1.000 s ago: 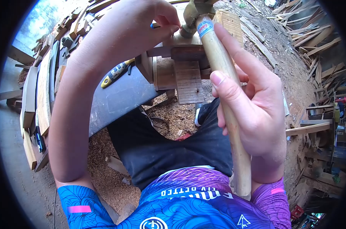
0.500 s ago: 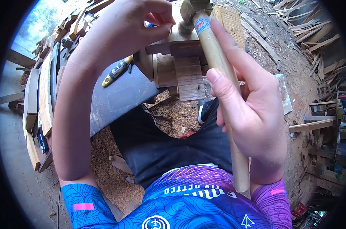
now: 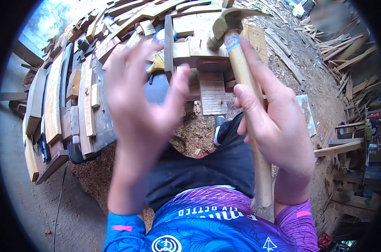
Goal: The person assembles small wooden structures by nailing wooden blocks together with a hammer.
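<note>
1. In the head view, the person's right hand [image 3: 274, 122] is wrapped around the wooden handle of a claw hammer [image 3: 248, 77], thumb on one side and forefinger stretched along the other toward the head.
2. The hammer slants, its head at the far end, claw pointing right, beside the light wooden block [image 3: 207, 47]; whether the two touch cannot be told.
3. The left hand [image 3: 142, 107], blurred, is open with fingers and thumb spread, holding nothing visible, well apart from the hammer.
4. Just beyond its thumb, a yellow tool handle [image 3: 157, 65] shows against the dark desk [image 3: 103, 133], partly hidden.
5. Wooden boards [image 3: 54, 109] lie to the left; sawdust [image 3: 199, 138] covers the ground between the person's legs.
</note>
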